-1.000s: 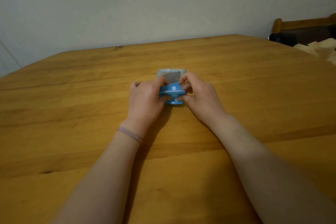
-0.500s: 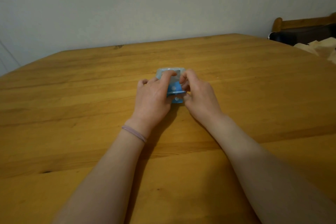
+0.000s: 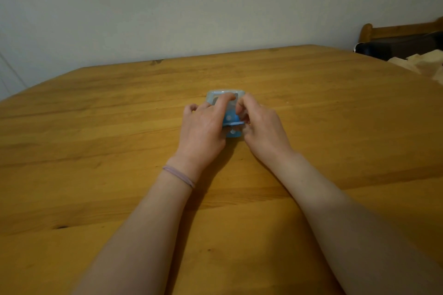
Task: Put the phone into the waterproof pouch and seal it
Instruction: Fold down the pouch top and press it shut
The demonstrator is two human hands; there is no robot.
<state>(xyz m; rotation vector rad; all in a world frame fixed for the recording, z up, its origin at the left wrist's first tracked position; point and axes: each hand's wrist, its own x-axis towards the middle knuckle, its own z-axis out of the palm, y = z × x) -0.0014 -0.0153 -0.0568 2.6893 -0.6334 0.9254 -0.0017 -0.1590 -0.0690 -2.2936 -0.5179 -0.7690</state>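
Head view: a blue waterproof pouch (image 3: 225,94) lies flat on the wooden surface (image 3: 96,127), a little above the frame's centre, its far end pointing to 12 o'clock. A grey rectangular shape shows through the clear far part; it is likely the phone, though too much is covered to be sure.

The left hand (image 3: 203,132) comes in from 7 o'clock and lies over the pouch's left side, its forefinger stretched forward onto the top face and pressing down on it. The right hand (image 3: 261,127) comes in from 5 o'clock and its curled fingers (image 3: 242,105) pinch the pouch's right edge near the blue closure band at the near end. Both hands are thus closed on the pouch, close together with only a narrow strip of blue between them.

A thin lilac hair tie (image 3: 178,176) circles the left wrist. At 2 o'clock, beyond the surface's edge, stands a wooden chair back (image 3: 402,30) with pale cloth (image 3: 422,64) beside it.
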